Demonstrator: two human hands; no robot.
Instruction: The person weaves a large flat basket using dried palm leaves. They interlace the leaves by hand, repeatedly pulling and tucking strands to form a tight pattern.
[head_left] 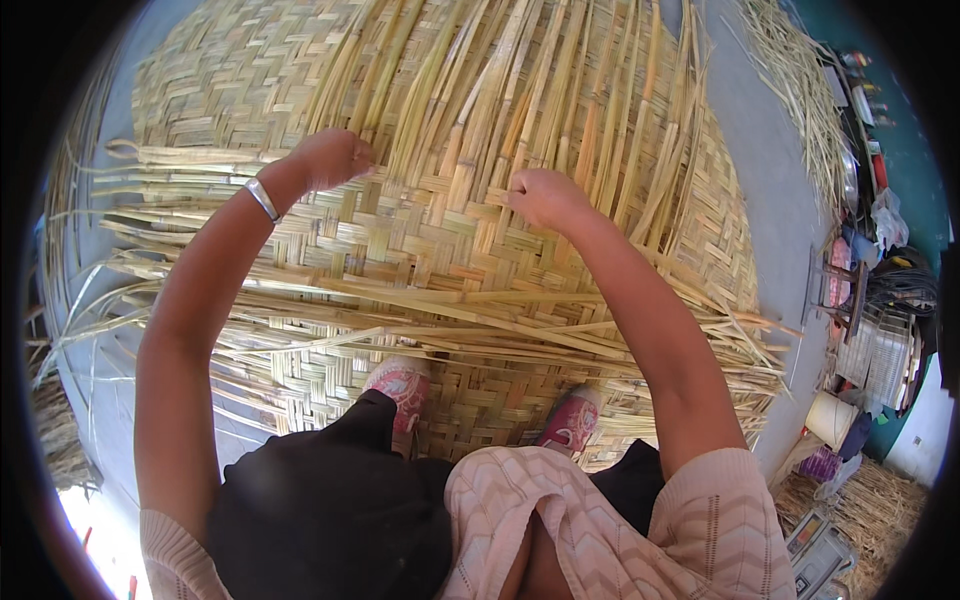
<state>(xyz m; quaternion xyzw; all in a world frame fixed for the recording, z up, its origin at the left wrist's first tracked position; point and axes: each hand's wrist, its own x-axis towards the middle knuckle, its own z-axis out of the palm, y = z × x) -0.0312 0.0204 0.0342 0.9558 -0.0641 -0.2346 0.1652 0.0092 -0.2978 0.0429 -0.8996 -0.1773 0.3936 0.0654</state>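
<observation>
A large mat of split cane strips, woven in a diagonal pattern, lies on the floor in front of me and under my feet. My left hand, with a metal bangle at its wrist, is closed at the left of the weaving edge, its fingertips on a cane strip. To its right, my right hand pinches a strip among the long loose strips that run away from me over the far part of the mat. The fingers partly hide what each hand grips.
Loose cane strips cross the mat between my hands and my pink shoes. Strip ends stick out at the left. More strips lie on the grey floor at the far right, beside household clutter and a white bucket.
</observation>
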